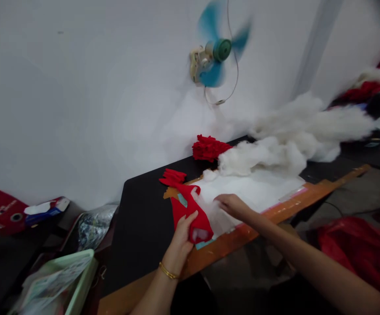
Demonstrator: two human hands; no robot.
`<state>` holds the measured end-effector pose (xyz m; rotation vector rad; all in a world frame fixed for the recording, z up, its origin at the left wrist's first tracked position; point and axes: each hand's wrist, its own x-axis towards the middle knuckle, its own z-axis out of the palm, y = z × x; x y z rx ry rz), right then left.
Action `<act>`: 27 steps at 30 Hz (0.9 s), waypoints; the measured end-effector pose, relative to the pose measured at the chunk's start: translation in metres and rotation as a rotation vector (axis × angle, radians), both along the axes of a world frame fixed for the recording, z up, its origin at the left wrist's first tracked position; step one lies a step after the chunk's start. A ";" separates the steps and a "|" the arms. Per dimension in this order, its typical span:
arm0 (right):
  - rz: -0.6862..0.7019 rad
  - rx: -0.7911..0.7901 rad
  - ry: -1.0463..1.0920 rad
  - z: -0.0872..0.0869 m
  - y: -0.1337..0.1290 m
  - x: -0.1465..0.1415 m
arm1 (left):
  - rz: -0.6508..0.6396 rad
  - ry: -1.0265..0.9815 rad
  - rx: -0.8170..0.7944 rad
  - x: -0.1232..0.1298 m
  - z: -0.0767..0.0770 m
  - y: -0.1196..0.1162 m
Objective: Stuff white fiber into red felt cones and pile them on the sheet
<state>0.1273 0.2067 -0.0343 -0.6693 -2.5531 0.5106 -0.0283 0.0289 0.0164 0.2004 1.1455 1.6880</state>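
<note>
- The fingers [192, 216] of the left hand [182, 235] are closed on a red cloth piece [201, 215]; the thumb lies over the cloth, and part of the other fingers is hidden.
- The fingers of the right hand [231, 204] are bent and close together, beside a thin white fluff [213, 214]. I cannot tell if they pinch some of it, because this place is blurred.
- The red cloth piece is above the near part of the table [144, 223], to the left of the right hand. White stuff shows at its upper opening and also at its lower end.
- On the left wrist there is a gold bracelet [168, 272].
- A white sheet [252, 187] lies on the black table top, and brown tape [235, 244] runs along the near edge.
- A big heap of white stuffing [284, 140] rests at the far side, partly on the sheet.
- A red bundle [209, 148] lies just beside this heap, and a smaller red stack [174, 176] is near the held cloth.
- On the wall [78, 96] is a fan [221, 50]; its blue blades are blurred.
- At the left, lower than the table, stand a light green basket [89, 267] and a red box [0, 211].
- At the right, beyond the table edge, is a red bag [357, 249].
</note>
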 end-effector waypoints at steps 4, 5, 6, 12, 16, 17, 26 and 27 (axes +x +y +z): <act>-0.284 0.105 -0.187 0.015 0.044 0.020 | 0.050 -0.105 0.003 -0.015 0.005 -0.010; -0.320 0.128 -0.196 0.022 0.047 0.024 | 0.067 -0.124 0.015 -0.017 0.007 -0.012; -0.323 0.150 -0.163 0.029 0.044 0.027 | 0.076 -0.134 0.028 -0.018 0.008 -0.014; 0.154 -0.090 0.267 0.047 -0.051 0.018 | -0.044 -0.147 0.054 -0.005 0.004 -0.025; 0.151 -0.246 0.323 0.026 -0.085 0.011 | -0.069 -0.132 0.001 0.015 0.002 -0.028; 0.076 -0.265 0.352 0.022 -0.087 0.014 | -0.068 -0.139 -0.010 0.019 0.003 -0.028; -0.289 -0.162 0.743 0.027 -0.161 0.037 | 0.146 -0.311 -0.019 0.036 0.013 -0.013; -0.239 -0.083 0.752 0.026 -0.169 0.031 | 0.124 -0.307 -0.016 0.041 0.014 -0.013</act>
